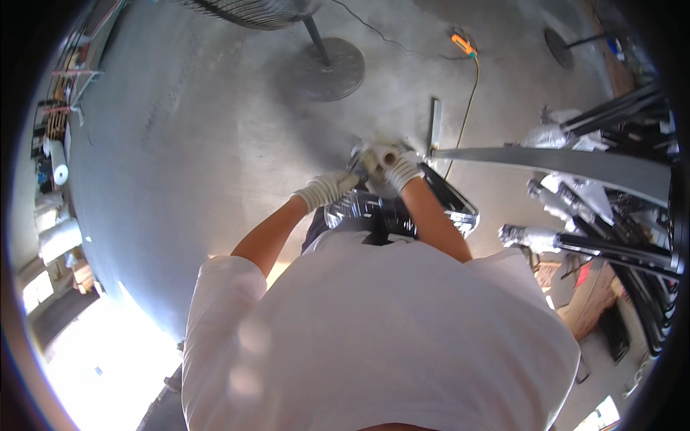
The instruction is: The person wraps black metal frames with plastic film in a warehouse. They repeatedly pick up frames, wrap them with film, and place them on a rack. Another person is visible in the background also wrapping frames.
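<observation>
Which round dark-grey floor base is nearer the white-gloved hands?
The larger-looking round dark-grey base under the dark wire-grilled fan: it stands beyond the left hand and right hand. The smaller-looking round base is farther off, upper right.

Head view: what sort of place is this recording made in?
Probably a workshop or warehouse, judging by the bare grey floor, the big pedestal fan standing on it, and the black bars piled at the right, some partly wrapped in clear plastic.
</observation>
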### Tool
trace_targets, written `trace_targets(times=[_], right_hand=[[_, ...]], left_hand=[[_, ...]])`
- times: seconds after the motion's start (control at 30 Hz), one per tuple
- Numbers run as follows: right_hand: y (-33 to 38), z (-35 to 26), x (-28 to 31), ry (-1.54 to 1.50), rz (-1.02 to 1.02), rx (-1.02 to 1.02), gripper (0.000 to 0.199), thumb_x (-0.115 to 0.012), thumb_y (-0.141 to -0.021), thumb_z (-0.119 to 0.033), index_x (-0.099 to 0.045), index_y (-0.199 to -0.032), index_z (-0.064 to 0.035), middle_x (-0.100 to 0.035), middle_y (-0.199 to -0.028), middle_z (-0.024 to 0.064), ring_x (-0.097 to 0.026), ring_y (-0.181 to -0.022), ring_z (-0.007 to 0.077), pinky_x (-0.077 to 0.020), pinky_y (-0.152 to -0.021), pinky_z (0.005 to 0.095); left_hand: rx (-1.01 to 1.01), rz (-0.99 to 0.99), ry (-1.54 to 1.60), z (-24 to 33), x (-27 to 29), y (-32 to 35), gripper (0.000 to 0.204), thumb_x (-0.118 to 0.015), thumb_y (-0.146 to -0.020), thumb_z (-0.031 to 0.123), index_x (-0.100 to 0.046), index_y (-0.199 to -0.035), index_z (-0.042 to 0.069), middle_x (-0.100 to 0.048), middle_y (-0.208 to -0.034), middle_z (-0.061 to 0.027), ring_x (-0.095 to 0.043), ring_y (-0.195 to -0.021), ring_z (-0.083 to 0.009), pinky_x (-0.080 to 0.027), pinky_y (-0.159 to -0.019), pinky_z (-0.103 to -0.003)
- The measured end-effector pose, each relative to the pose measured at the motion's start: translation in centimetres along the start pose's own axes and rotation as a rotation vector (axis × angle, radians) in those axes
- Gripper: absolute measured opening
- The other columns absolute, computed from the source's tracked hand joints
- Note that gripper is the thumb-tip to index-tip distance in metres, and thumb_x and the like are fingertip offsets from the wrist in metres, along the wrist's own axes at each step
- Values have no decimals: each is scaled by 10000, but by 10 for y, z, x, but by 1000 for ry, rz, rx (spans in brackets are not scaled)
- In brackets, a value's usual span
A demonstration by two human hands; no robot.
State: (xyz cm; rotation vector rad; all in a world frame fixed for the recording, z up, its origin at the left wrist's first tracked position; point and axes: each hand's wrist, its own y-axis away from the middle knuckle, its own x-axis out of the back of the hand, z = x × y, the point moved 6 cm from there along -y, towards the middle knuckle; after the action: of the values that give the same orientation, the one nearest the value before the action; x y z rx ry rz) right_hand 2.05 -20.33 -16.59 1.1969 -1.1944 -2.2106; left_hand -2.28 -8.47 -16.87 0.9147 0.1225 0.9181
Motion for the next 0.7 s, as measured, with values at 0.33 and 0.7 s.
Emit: trace_targets(times=[0.33, 0.7], right_hand=[[131, -45, -5, 743, -335, 372, 558, -736, -624, -321, -518, -1014, 14, -585, -831, 129, -572, -638, 191, -488, -555, 268], [193, -45, 23, 1862, -15, 430, 421, -764, -579, -190, -574, -938, -78, -553, -802, 7, -516, -758, 138, -417, -688, 266]], left_hand=[[241, -435, -657, 0, -9, -65, 442, -526, -762, 470, -637, -841, 50, -599, -791, -87, -545, -783, -176, -414, -722, -303], [-212, 626, 519, 74, 113, 22, 308, -588, -784, 322, -591, -974, 80, -600, -945, -74, -564, -804, -142, -426, -748, -250]])
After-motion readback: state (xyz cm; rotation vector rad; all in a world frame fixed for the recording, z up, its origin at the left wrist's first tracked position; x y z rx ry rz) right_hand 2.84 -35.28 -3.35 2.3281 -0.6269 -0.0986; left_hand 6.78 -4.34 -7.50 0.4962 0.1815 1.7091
